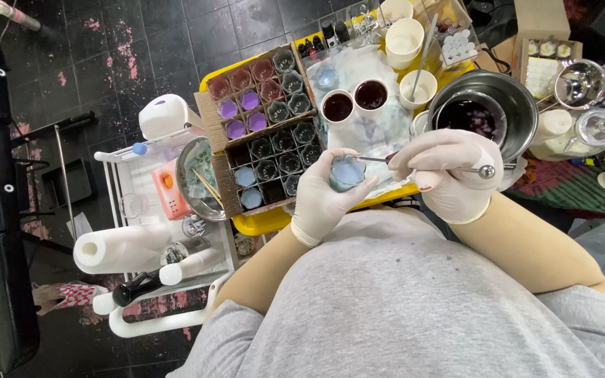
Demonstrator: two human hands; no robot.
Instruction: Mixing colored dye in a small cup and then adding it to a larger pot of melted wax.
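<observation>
My left hand (pixel 320 196), in a white glove, holds a small glass jar (pixel 346 171) filled with pale blue wax. My right hand (pixel 449 171), also gloved, grips a thin metal spoon (pixel 484 170) whose tip reaches toward the jar's rim. Both hands hover over the near edge of a yellow tray (pixel 260 225). On the tray sits a cardboard box (pixel 211 112) with dividers, holding several small jars of purple, dark red and blue wax and several that look unfilled. Two white cups of dark red liquid (pixel 353 101) stand just beyond the jar.
A steel pot of dark liquid (pixel 481 112) is at the right of the tray. More white cups (pixel 404 42), small bottles and glassware stand behind. At the left a white cart (pixel 152 322) carries a paper roll (pixel 120 248), a metal bowl (pixel 197 175) and bottles. The floor is dark tile.
</observation>
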